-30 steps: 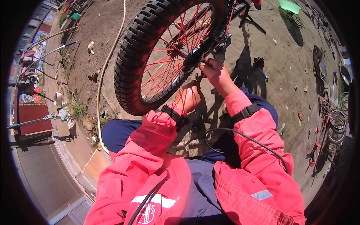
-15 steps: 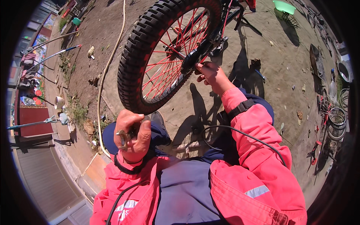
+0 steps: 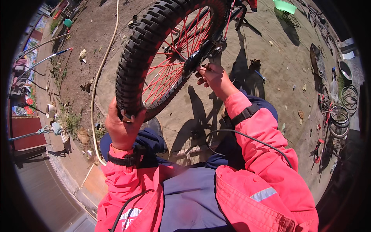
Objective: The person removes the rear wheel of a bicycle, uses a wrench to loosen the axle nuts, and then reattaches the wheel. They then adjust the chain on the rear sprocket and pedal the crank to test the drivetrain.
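A bicycle wheel (image 3: 129,62) with a knobbly black tyre and red spokes (image 3: 166,69) stands in front of me. My left hand (image 3: 124,125) is closed around the tyre's near lower edge. A small metal tool end (image 3: 128,117), perhaps of a wrench, shows between its thumb and fingers; the rest is hidden. By the wheel's right side, my right hand (image 3: 216,80) has thumb and fingertips pinched together at the lower end of a black frame part (image 3: 192,63). Whatever those fingertips hold is too small to make out.
A pale hose (image 3: 99,73) runs along the ground at left. A blue tool (image 3: 261,75) lies on the ground beyond my right hand. Farther right are a green basin (image 3: 285,6) and several loose bicycle rims (image 3: 340,116). A black cable (image 3: 247,133) loops by my right sleeve.
My left hand, which held a metal tool below the tyre, has moved up and taken hold of the tyre. My right hand stays at the frame part. The whole view has shifted slightly.
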Action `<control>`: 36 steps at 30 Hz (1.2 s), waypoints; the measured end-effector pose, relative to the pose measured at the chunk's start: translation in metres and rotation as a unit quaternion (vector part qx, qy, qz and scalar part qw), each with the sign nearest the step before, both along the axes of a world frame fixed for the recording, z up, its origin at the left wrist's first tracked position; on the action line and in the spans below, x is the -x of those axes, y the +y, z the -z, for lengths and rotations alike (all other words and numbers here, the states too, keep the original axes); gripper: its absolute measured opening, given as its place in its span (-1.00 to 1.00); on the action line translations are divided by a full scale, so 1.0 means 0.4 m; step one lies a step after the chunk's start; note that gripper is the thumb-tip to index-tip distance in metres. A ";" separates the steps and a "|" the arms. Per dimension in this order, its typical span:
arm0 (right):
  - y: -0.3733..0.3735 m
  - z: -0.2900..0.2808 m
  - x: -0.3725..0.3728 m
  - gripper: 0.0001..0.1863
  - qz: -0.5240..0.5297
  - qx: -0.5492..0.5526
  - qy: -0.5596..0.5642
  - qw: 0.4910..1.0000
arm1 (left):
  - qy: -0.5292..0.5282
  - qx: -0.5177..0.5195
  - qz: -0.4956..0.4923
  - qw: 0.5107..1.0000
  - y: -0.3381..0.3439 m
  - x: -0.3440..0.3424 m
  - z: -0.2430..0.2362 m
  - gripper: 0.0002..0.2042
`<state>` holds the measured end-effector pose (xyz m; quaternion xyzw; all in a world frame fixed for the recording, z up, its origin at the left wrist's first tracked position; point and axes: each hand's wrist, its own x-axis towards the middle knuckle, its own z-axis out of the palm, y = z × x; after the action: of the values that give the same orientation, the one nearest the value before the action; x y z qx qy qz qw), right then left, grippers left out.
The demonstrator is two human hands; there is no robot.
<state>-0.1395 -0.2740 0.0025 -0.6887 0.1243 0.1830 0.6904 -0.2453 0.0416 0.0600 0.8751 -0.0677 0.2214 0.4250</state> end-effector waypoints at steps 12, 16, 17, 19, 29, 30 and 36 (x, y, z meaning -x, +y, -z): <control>0.011 0.016 0.004 -0.74 -0.012 0.115 -0.104 0.988 | -0.005 0.041 0.021 0.999 -0.013 -0.023 -0.046 -0.32; 0.009 0.058 0.005 -0.80 -0.002 0.214 -0.250 0.944 | 0.004 0.061 0.017 0.998 -0.016 -0.020 -0.048 -0.32; 0.012 0.072 0.005 -0.79 0.006 0.240 -0.326 0.914 | 0.003 0.055 0.018 0.998 -0.017 -0.020 -0.048 -0.32; 0.023 0.097 -0.001 -0.76 0.039 0.274 -0.403 0.872 | 0.004 0.048 0.017 0.999 -0.015 -0.021 -0.050 -0.33; -0.016 0.011 0.009 -0.62 0.005 -0.123 0.051 0.991 | -0.003 0.029 0.009 1.000 -0.015 -0.023 -0.050 -0.33; -0.006 0.006 0.009 -0.60 0.013 -0.102 0.052 0.993 | -0.003 0.027 0.008 1.000 -0.016 -0.023 -0.051 -0.32; 0.006 0.011 0.012 -0.66 0.011 -0.072 0.007 0.997 | -0.001 0.048 0.013 0.999 -0.022 -0.023 -0.053 -0.32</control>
<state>-0.1444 -0.2717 -0.0021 -0.6342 0.1232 0.1885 0.7397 -0.2362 0.0326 0.0813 0.8524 -0.0689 0.2195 0.4695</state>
